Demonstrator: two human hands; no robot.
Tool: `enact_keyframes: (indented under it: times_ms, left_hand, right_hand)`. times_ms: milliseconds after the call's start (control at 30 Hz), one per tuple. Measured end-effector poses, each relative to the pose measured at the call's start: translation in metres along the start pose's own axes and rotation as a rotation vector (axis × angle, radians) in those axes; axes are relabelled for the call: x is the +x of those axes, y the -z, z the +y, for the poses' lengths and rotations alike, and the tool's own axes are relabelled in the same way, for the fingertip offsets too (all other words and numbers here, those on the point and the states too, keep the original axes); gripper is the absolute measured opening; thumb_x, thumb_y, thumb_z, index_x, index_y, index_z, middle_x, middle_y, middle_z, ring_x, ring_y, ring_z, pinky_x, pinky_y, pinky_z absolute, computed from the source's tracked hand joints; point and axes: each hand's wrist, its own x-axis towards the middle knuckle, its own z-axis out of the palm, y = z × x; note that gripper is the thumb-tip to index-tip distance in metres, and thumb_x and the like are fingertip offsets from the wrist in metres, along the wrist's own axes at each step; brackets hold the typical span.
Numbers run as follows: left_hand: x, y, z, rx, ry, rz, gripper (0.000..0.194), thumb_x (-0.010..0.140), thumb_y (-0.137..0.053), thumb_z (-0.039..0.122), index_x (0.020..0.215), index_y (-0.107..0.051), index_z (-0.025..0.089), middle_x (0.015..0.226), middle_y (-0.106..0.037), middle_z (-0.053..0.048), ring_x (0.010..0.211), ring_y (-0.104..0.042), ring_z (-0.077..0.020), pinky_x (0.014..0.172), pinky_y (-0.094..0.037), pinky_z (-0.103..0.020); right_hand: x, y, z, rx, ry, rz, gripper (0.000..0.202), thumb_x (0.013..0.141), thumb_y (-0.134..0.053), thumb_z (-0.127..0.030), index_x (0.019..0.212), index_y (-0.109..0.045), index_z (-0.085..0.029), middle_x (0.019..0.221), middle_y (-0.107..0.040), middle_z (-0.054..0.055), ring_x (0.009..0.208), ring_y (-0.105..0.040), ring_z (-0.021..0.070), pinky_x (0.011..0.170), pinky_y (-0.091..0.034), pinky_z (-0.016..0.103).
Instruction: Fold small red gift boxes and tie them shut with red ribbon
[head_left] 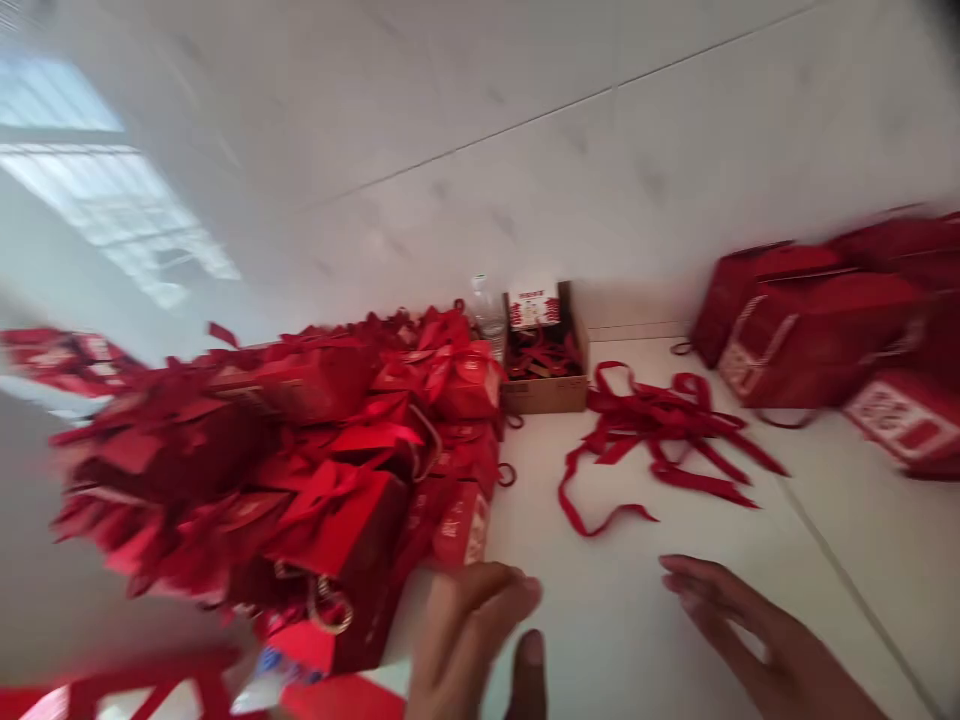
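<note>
My left hand is in the lower middle, above the white table. Its thumb is apart from the bent fingers and it holds nothing. Right of it, my right hand has its fingers stretched out toward the left, also with nothing in them. A loose heap of red ribbons lies on the tabletop beyond both hands, touched by neither. Closest to my left hand stands the edge of a big pile of red gift boxes with ribbon bows. Motion smears parts of the picture.
An open cardboard box with ribbons and a printed card stands by the tiled wall, beside a clear plastic bottle. More red boxes stand at the right. A red stool shows at the lower left.
</note>
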Motion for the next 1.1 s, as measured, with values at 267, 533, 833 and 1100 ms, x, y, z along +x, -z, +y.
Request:
enact_keyframes:
  times_ms: [267,533,833,1100]
  left_hand:
    - [-0.001,-0.125,-0.023,0.033,0.184,-0.440,0.049,0.088,-0.053,0.002,0.134,-0.063,0.017,0.134,-0.066,-0.017,0.125,-0.063,-0.0346,0.101,-0.056,-0.056]
    - [0.000,-0.131,-0.001,-0.071,0.104,-0.503,0.027,0.090,-0.054,-0.001,0.093,-0.069,0.021,0.096,-0.072,-0.006,0.092,-0.066,-0.0254,0.082,-0.057,-0.044]
    - [-0.013,-0.100,0.006,-0.455,0.059,-0.451,0.022,0.090,-0.054,0.006,0.093,-0.046,0.026,0.079,-0.059,0.001,0.081,-0.060,-0.0211,0.073,-0.053,-0.034]
    - [-0.012,-0.093,-0.013,-0.307,-0.094,-0.532,0.027,0.095,-0.052,0.005,0.108,-0.065,0.024,0.086,-0.068,-0.003,0.084,-0.062,-0.0218,0.073,-0.053,-0.033]
  right_hand:
    - [0.005,0.012,-0.044,-0.103,-0.072,-0.122,0.055,0.099,-0.044,-0.066,0.134,-0.066,-0.030,0.143,-0.068,0.012,0.127,-0.068,0.0293,0.097,-0.062,0.043]
    - [0.028,-0.010,-0.046,-0.186,0.091,-0.065,0.055,0.097,-0.044,-0.041,0.146,-0.059,-0.022,0.101,-0.075,0.012,0.098,-0.075,0.0302,0.093,-0.060,0.052]
    - [0.001,0.018,-0.064,-0.105,0.070,-0.083,0.036,0.103,-0.050,-0.052,0.099,-0.079,-0.031,0.093,-0.078,0.003,0.083,-0.075,0.0219,0.059,-0.059,0.024]
    - [-0.043,0.087,-0.031,-0.111,-0.183,0.484,0.038,0.084,-0.067,-0.070,0.089,-0.082,-0.035,0.087,-0.082,0.008,0.088,-0.081,0.0354,0.073,-0.069,0.037]
